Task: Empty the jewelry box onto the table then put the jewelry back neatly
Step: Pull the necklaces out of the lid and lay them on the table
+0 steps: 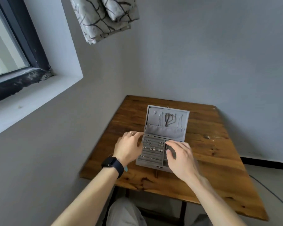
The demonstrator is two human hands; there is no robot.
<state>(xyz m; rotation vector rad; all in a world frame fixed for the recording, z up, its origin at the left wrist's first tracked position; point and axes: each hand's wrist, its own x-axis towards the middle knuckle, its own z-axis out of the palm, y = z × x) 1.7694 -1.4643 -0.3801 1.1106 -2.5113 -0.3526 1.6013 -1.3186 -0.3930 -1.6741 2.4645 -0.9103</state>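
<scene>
Jewelry box [147, 164]: grey, lid upright, centre of frame on wooden table [219, 160]. Necklaces [168, 119] hang inside the lid; rings and earrings [153, 148] sit in the slotted tray. Left hand [128, 146], fingers extended, touches the box's left edge. Right hand [180, 158], fingers spread, rests over the right compartments. Hands apart, gripping nothing.

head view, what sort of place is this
Most likely a room in a home, perhaps a bedroom corner: a brown wooden table against plain grey walls, a dark-framed window with a patterned grey curtain nearby, and an open grey fabric-lined jewelry box on the table.
</scene>
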